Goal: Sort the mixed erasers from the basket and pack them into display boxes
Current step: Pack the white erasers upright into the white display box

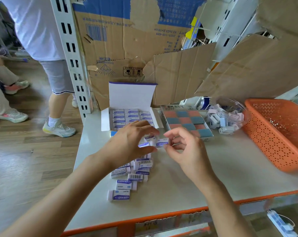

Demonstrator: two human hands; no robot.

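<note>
One eraser is pinched by the right hand; the left hand grips seemingly several blurred erasers. Just beyond the grip stands the box; nearer, a loose pile.

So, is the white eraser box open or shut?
Open: the white box has its lid flap standing upright, and rows of erasers show inside.

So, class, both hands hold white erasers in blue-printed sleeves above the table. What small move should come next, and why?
Probably the right hand should set its pinched white blue-sleeved eraser into the open white cardboard display box just beyond, label up. The box already holds matching rows, and the left hand holds more erasers to follow.
</note>
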